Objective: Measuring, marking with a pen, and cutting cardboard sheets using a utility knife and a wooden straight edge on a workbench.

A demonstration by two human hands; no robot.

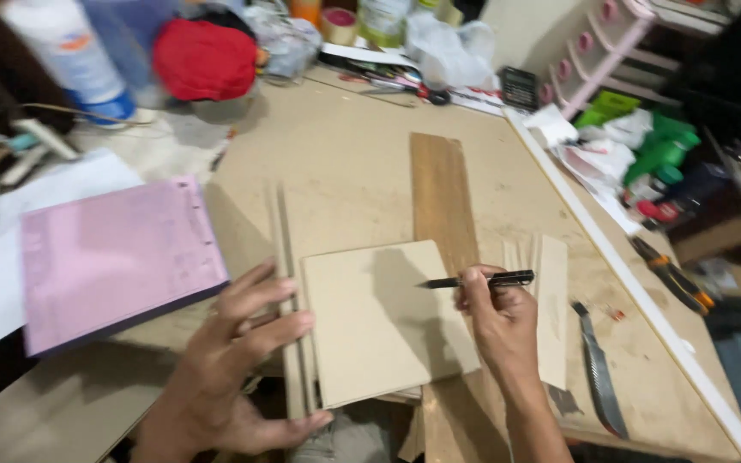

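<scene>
Left hand (pixel 242 360) spread, pressing 2 wooden strips (pixel 289 283); right hand (pixel 495 313) pinching black pen (pixel 482 279) over board (pixel 379 321).

1. Square board (pixel 379 321) under hands: pale beige, plain, no pattern.
2. Pen (pixel 478 280) in right hand (pixel 495 321): black, glossy.
3. Thin strips (pixel 289 291) by left hand (pixel 233 360): same pale tan.
4. Long plank (pixel 443 197): med. brown w/ wood grain.
5. Desk (pixel 345 163): light tan, dusty; white edge strip (pixel 611 257).
6. Pad (pixel 117 261): pink top, dark edge.
7. Cloth (pixel 203 58): bright red.
8. Bottles (pixel 666 150): green.
9. Pliers (pixel 675 279): black & orange grips.
10. Blade (pixel 598 373): dull grey metal.
</scene>
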